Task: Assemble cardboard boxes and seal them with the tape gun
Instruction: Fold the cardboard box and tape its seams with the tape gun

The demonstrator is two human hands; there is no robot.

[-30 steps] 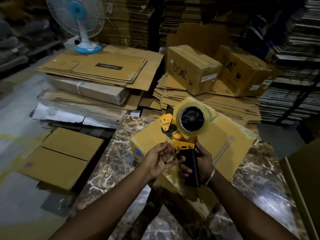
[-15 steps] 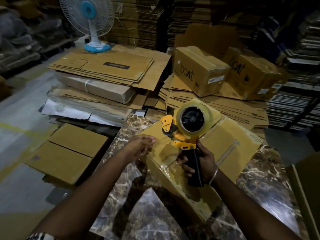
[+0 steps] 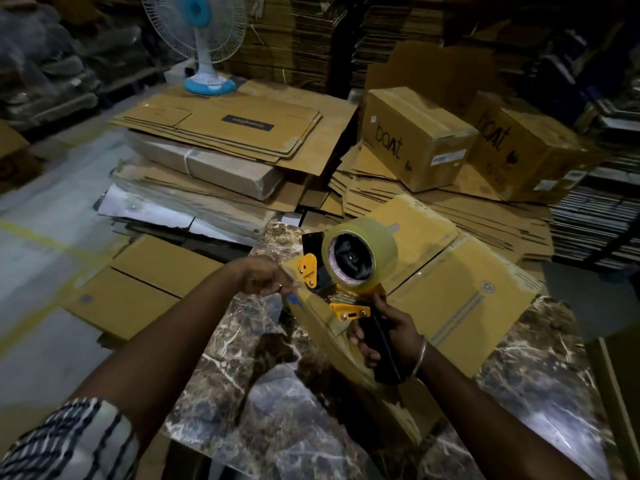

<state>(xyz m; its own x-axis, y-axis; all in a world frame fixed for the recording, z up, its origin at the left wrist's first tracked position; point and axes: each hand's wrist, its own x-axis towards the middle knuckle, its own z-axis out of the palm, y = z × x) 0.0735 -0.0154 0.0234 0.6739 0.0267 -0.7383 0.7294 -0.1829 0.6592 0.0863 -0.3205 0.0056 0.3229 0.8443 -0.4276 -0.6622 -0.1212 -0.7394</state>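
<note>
Taping the box seam
Right hand (image 3: 382, 332) is gripping the tape gun (image 3: 349, 271); left hand (image 3: 266, 277) is pinching the box (image 3: 460, 306) corner; sealing unfinished.

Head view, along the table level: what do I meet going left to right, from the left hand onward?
Left hand → tape gun → right hand → box on the table.

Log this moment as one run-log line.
stage: taping box seam | right hand: grips tape gun handle | left hand: pinches at box left edge | box: on marble table
</note>
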